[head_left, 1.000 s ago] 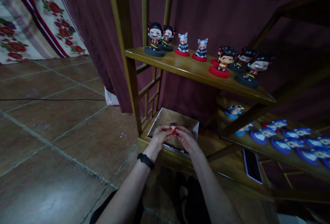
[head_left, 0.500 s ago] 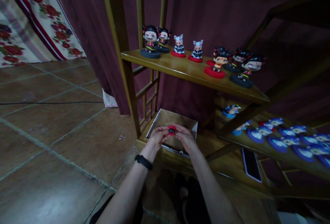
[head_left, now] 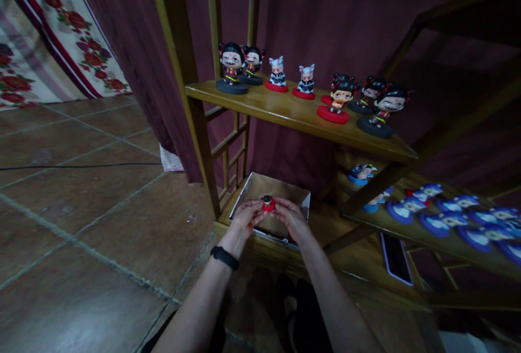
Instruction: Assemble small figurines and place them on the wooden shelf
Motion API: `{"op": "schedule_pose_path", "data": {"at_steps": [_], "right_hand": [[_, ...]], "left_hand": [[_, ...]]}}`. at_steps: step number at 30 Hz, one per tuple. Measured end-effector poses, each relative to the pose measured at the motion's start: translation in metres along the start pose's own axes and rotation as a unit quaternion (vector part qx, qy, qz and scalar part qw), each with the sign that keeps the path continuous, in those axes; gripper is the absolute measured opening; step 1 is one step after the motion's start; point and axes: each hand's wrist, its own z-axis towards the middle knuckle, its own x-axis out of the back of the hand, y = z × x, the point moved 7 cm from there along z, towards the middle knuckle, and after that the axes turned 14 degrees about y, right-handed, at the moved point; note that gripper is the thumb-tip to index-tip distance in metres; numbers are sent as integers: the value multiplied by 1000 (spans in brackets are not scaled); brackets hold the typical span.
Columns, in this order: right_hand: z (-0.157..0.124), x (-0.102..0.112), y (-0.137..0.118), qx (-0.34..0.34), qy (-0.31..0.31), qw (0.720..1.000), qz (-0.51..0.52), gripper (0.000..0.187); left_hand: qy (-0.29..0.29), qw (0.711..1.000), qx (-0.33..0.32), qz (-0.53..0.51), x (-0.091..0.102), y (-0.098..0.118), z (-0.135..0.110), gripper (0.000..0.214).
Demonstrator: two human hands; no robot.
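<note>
Black wristband (head_left: 224, 258) on the left wrist, and just past it the left hand (head_left: 246, 217) and right hand (head_left: 291, 218) both pinch a tiny black-haired figurine on a round red base (head_left: 267, 203) at the fingertips, right over the open cardboard box (head_left: 277, 184) on the bottom wooden shelf (head_left: 323, 222). Dark smartphone (head_left: 394, 258) lies flat off to the right. Further back, the upper wooden shelf (head_left: 285, 111) carries a row of bigger big-headed figures (head_left: 341, 98), with a maroon curtain (head_left: 325, 17) behind

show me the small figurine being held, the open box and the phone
small figurine (head_left: 267, 204), head view, on its red base
open box (head_left: 280, 185), head view, on its inner back wall
phone (head_left: 394, 258), head view, on the middle of its dark screen
</note>
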Motion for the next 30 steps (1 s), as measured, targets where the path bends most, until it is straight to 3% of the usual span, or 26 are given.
{"op": "schedule_pose_path", "data": {"at_steps": [8, 15, 22, 30], "right_hand": [[3, 3, 1, 8, 10, 1000, -2, 29], [6, 9, 0, 2, 22, 999, -40, 25], [3, 6, 1, -9, -3, 998, -59, 25], [-2, -2, 3, -50, -35, 998, -26, 25]], "left_hand": [[-22, 999, 21, 21, -3, -4, -3, 4], [-7, 994, -45, 98, 1, -1, 5, 19], [1, 988, -83, 128, 2, 1, 7, 19], [10, 992, -74, 105, 3, 0, 8, 17]]}}
